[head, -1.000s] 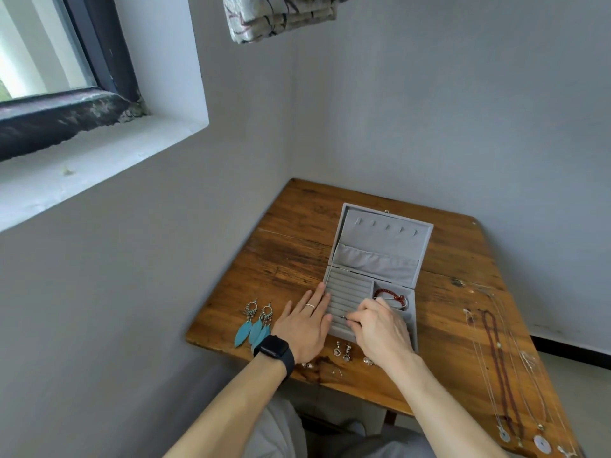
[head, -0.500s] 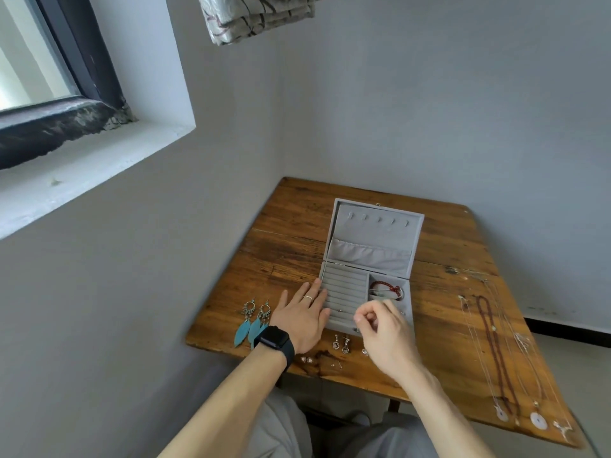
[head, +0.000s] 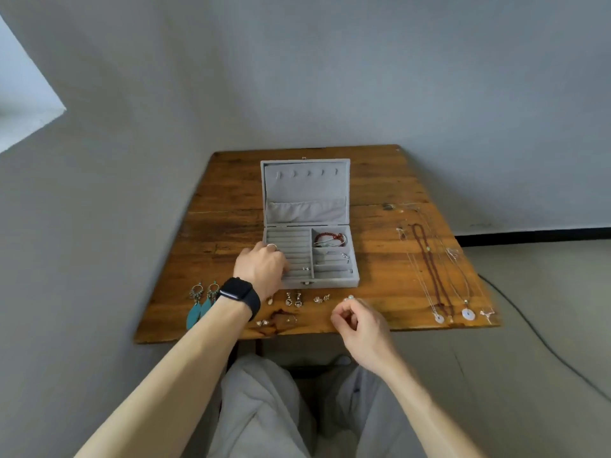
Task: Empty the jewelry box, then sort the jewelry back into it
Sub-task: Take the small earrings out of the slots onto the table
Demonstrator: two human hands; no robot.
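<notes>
The grey jewelry box (head: 307,193) stands open in the middle of the wooden table (head: 228,209). A red bracelet (head: 329,237) lies in its back right compartment and a small ring (head: 305,268) sits in the ring rows. My left hand (head: 261,269), with a black watch on the wrist, grips the box's front left corner with bent fingers. My right hand (head: 358,325) hovers at the table's front edge with curled fingers, just behind a pale stud earring (head: 348,297). I see nothing between its fingers.
Teal feather earrings (head: 198,305) lie at the front left. Several small earrings (head: 292,299) are lined up in front of the box. Several necklaces (head: 433,269) with round pendants (head: 468,314) stretch along the table's right side. A cable (head: 529,325) runs over the floor.
My right hand has drawn back from the box's ring rows to the table's front edge. My left hand's fingers went from flat to bent at the box corner. The view tilted downward.
</notes>
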